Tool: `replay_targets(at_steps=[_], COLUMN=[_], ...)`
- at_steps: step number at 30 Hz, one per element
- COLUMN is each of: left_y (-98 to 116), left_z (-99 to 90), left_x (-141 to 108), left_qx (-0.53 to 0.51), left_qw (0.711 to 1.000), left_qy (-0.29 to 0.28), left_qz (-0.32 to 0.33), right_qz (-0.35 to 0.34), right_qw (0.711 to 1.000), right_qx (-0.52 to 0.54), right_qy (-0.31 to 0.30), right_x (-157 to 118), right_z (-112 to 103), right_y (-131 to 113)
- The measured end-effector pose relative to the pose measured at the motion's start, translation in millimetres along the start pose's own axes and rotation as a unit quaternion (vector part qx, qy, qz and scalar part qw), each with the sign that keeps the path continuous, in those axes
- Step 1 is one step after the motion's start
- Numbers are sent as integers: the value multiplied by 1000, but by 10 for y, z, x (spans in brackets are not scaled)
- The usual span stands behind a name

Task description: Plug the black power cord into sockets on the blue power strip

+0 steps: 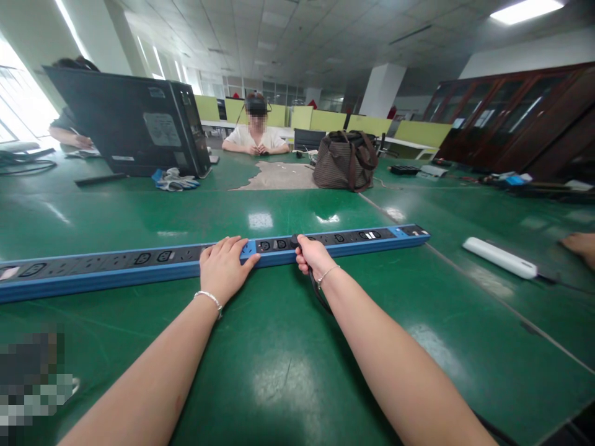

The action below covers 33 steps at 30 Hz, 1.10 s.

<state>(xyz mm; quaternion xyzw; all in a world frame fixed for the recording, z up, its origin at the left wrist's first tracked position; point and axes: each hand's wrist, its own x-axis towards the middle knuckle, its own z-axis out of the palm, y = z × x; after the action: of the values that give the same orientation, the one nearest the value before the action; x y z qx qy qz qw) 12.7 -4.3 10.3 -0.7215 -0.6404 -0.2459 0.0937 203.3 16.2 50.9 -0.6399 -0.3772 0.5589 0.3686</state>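
A long blue and black power strip [102, 266] lies across the green table, its row of sockets facing up. My left hand [224, 265] rests on top of the strip near a blue section, fingers spread over it and thumb on the near edge. To its right, my right hand [311, 255] is closed around a black plug [295, 240] at one of the sockets. How deep the plug sits is hidden by the fingers. A black cable [318, 296] hangs from under my right hand and runs beneath the forearm.
A black case [139, 124] and gloves [175, 179] stand at the back left. A brown bag [341, 160] sits behind the strip. A person [255, 136] sits across the table. On the right lies a white power strip [501, 257], near another person's hand [581, 246].
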Motion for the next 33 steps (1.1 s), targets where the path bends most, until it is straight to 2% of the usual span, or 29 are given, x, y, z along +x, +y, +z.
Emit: replay_targets(at_steps=[11, 16, 25, 30, 33], left_y=[-9, -5, -5, -11, -13], left_z=[3, 3, 5, 5, 4], left_x=[10, 7, 4, 7, 10], left_qx=[1, -4, -7, -1, 1], left_qw=[1000, 1000, 1000, 1000, 1000], left_qy=[-1, -3, 0, 0, 0], left_qz=[-3, -5, -1, 2, 3], right_qz=[26, 13, -18, -73, -99], right_qw=[997, 994, 999, 995, 992], right_qx=[-73, -92, -40, -48, -57], right_qy=[-30, -53, -30, 39, 53], right_x=[36, 52, 70, 91, 92], right_z=[-89, -105, -69, -16, -10], right_y=[-139, -107, 38, 141, 158])
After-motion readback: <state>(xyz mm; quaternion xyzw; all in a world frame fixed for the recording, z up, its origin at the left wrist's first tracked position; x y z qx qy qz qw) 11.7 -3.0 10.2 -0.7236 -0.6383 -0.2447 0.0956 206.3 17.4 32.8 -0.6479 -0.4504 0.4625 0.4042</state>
